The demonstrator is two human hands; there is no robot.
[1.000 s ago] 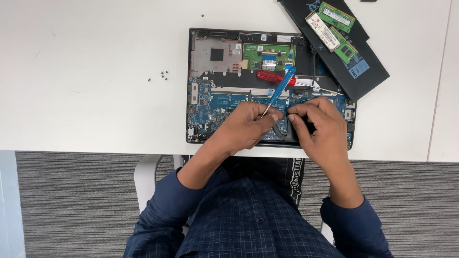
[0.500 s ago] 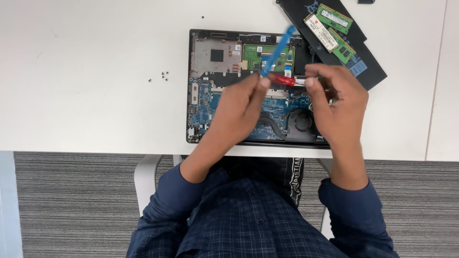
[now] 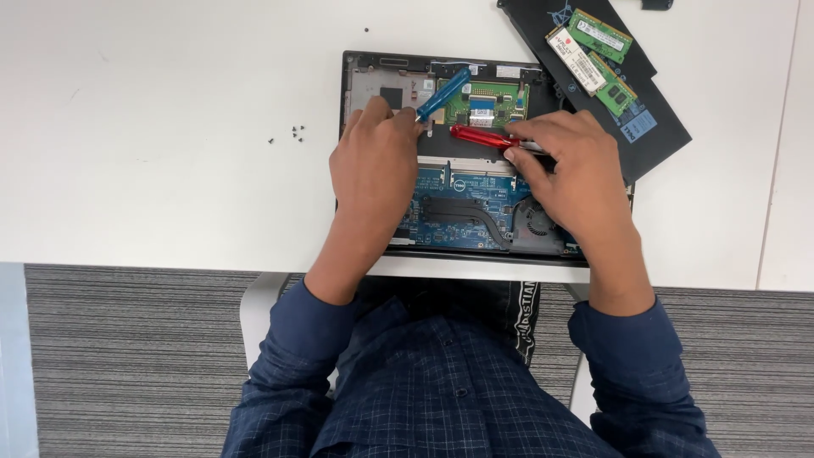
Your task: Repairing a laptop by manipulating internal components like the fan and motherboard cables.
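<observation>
An opened laptop base (image 3: 365,76) lies on the white table, its blue circuit board (image 3: 462,191), heat pipe and fan exposed. My left hand (image 3: 373,161) rests over the left part of the base and grips a blue-handled screwdriver (image 3: 443,93), which points up and to the right. My right hand (image 3: 572,174) lies over the right side of the base. Its fingertips pinch the end of a red-handled tool (image 3: 479,136) that lies across the middle of the base.
A black panel (image 3: 653,127) sits at the back right with green memory modules (image 3: 598,34) on it. Several tiny screws (image 3: 292,132) lie on the table left of the laptop. The table's front edge runs just below the laptop; a grey ribbed floor is beneath.
Both hands moved from the near edge of the laptop up to its middle. The blue screwdriver shifted left with my left hand, and my right hand now touches the red tool.
</observation>
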